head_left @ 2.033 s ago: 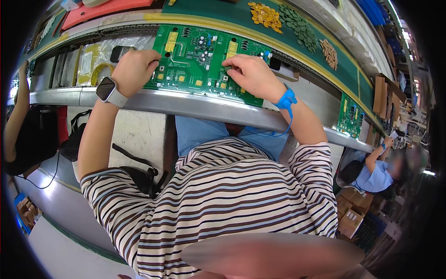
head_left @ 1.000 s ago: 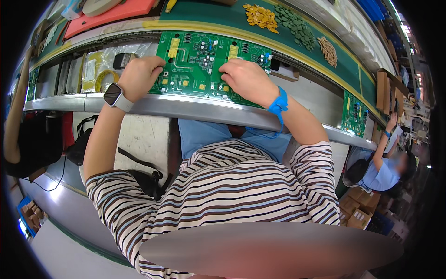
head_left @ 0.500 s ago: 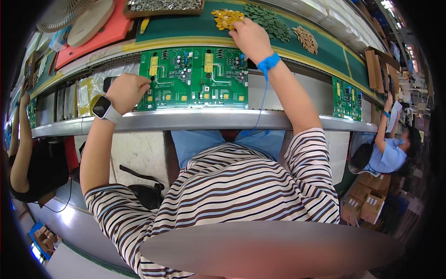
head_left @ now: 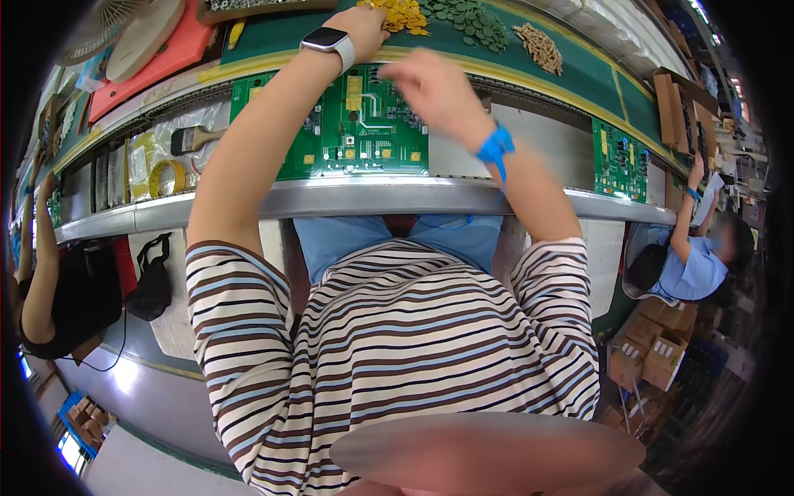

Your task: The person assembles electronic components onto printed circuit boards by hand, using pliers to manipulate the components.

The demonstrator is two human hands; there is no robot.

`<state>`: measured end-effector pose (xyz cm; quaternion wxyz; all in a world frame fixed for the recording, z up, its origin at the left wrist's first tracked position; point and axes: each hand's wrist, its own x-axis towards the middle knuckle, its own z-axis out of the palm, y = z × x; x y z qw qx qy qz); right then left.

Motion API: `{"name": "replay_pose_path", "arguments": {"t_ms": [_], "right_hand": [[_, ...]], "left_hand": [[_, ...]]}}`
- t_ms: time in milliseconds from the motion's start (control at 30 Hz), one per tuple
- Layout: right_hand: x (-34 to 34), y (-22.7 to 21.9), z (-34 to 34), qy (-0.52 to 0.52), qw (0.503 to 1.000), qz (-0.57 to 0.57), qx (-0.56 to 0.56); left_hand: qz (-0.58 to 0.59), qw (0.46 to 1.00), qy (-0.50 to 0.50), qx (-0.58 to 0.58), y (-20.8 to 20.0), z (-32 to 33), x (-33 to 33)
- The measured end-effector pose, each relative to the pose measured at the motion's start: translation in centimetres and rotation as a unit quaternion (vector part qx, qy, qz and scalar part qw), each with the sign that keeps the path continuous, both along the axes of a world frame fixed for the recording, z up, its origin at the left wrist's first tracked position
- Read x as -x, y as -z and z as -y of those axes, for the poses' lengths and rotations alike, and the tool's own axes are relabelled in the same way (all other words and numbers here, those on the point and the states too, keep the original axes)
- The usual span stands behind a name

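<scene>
My left hand (head_left: 365,30) reaches to the pile of small yellow discs (head_left: 405,16) at the far side of the bench. Its fingertips are among the discs and mostly hidden, so their grip cannot be made out. My right hand (head_left: 432,89), blurred by motion, hovers over the upper right of the green circuit board (head_left: 376,153). Its thumb and fingers are drawn together beside a yellow block-shaped part (head_left: 354,93); anything between them is too small to name. My left forearm covers much of the board's left half.
Piles of green discs (head_left: 473,23) and tan cylindrical pieces (head_left: 539,48) lie behind the rail. A brush (head_left: 195,140) and a yellow tape roll (head_left: 168,178) lie left of the board. Another circuit board (head_left: 620,161) stands further right. Co-workers sit at both sides.
My left hand has moved from the board's left edge up to the yellow discs. My right hand has come from that pile down over the board. The view has shifted slightly.
</scene>
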<state>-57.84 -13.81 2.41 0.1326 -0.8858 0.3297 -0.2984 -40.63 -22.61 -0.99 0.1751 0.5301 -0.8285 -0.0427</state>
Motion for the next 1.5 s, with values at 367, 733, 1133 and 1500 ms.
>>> {"name": "replay_pose_path", "arguments": {"t_ms": [367, 733, 1133, 1500], "right_hand": [[-1.3, 2.2, -7.9, -0.052, 0.987, 0.001, -0.154], [-1.9, 2.5, -8.4, -0.033, 0.992, -0.051, -0.110], [-2.1, 2.4, -8.7, -0.018, 0.993, -0.104, -0.046], [-2.1, 1.7, -8.6, -0.045, 0.990, -0.131, -0.034]], "left_hand": [[0.019, 1.000, -0.011, -0.012, 1.0, 1.6, 0.0], [0.072, 0.996, -0.021, -0.046, 1.3, 1.7, -0.1], [0.008, 0.997, -0.074, -0.028, 0.9, 0.3, -1.6], [-0.179, 0.984, 0.020, 0.019, -5.1, -13.4, -8.4]]}}
